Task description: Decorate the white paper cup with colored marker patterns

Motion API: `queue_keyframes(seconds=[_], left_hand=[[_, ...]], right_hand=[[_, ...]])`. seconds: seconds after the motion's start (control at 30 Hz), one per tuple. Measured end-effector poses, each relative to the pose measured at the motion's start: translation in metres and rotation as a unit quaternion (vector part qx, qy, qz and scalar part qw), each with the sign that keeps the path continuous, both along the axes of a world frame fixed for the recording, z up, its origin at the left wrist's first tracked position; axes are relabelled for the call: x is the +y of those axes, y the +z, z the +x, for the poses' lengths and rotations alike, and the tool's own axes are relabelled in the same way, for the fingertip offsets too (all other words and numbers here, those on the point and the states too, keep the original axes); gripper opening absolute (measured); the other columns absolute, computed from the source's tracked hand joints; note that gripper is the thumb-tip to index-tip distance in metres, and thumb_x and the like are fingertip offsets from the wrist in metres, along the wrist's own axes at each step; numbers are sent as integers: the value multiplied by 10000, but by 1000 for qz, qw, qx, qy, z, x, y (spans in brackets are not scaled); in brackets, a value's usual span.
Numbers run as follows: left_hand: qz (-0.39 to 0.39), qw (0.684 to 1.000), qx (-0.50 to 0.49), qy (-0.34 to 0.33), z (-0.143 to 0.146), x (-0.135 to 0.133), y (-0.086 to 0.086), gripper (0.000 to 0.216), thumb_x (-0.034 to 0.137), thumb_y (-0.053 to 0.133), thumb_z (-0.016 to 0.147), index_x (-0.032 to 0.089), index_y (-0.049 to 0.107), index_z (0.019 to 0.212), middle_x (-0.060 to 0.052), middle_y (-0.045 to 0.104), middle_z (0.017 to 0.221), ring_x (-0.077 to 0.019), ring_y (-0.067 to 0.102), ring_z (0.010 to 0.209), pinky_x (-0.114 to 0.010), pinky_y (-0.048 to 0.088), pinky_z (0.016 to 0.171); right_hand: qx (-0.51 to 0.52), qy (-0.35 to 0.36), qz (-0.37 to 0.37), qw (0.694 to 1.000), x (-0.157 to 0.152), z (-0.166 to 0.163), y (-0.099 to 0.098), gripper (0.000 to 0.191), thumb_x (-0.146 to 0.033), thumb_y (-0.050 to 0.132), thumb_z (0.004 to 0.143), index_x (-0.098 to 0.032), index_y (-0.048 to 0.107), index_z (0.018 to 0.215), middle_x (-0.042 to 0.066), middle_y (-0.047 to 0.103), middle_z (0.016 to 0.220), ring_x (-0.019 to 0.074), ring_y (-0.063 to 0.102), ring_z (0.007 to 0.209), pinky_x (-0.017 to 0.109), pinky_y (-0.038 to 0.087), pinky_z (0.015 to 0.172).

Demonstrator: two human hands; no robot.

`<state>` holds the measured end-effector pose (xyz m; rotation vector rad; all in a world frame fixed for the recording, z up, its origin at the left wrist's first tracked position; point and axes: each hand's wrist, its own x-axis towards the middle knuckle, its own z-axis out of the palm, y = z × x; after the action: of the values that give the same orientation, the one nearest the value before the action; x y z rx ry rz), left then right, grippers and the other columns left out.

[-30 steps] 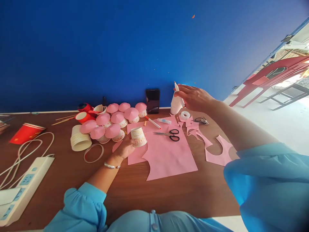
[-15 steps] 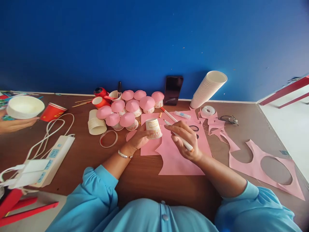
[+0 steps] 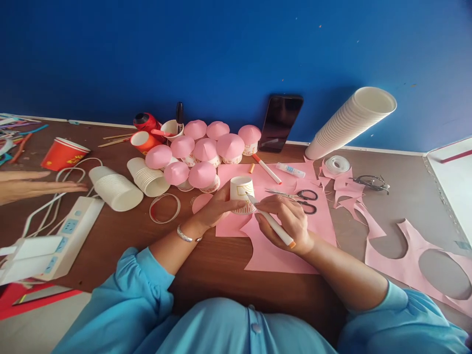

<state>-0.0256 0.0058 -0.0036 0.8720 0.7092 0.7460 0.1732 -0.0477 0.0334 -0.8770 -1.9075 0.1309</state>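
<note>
My left hand (image 3: 217,209) grips a small white paper cup (image 3: 241,184), turned rim down, with orange lines drawn on its side. In my right hand (image 3: 285,221) is a white marker (image 3: 276,227) with an orange end, its tip touching or very near the cup's wall. Pink paper (image 3: 280,255) lies under both hands. Scissors (image 3: 306,195) rest on it beyond my right hand. Behind the cup stand several decorated cups with pink cone tops (image 3: 230,147).
A power strip (image 3: 70,233) with cables, white cup stacks (image 3: 116,189) and a red cup (image 3: 64,153) are at left, near another person's hand (image 3: 40,187). A phone (image 3: 282,123) and a tall cup stack (image 3: 350,120) lean on the wall. Pink offcuts (image 3: 387,258) lie right.
The marker tip has moved left onto or close to the cup. At left, the other person's hand has let go of the white cup stack, which now lies by the power strip. The view has shifted.
</note>
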Motion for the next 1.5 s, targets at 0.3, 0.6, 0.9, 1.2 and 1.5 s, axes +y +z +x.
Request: queue_keyframes(seconds=[0.3,0.6,0.9,1.2,1.5], left_hand=[[22,999,35,4,0,-2,-5,555,339,903,732,214,648,1209,-36,692,1029,-202,632,941,-311,497,788],[28,998,51,1,1,-3,-1,577,364,913,725,222,631,1208,-20,663,993,-197,604,937,-312,484,787],[25,998,53,-2,1,-4,1,542,352,901,741,227,627,1191,-9,654,995,-189,603,929,-297,483,767],[17,999,42,4,1,-3,-1,548,345,911,732,219,641,1191,-24,675,1020,-195,618,941,-312,488,791],[-8,1000,6,-1,0,-1,3,485,318,894,739,209,655,1146,-38,700,1044,-218,640,980,-350,498,858]], right_hand=[[-50,-13,47,998,0,-3,0,304,-114,656,905,-215,612,1188,29,734,823,172,705,653,285,587,573],[-71,-22,57,996,0,-3,0,255,-127,645,931,-193,593,1172,48,734,831,172,704,673,289,595,592],[-78,-14,45,996,1,-2,-2,342,-158,709,926,-194,626,1256,46,726,847,187,692,663,303,553,556],[-87,-4,50,995,1,-2,3,327,-151,662,959,-187,588,1276,47,721,836,179,675,667,292,549,572],[-95,-15,53,994,1,0,2,287,-91,632,932,-190,568,1194,48,718,838,171,677,681,288,551,574]])
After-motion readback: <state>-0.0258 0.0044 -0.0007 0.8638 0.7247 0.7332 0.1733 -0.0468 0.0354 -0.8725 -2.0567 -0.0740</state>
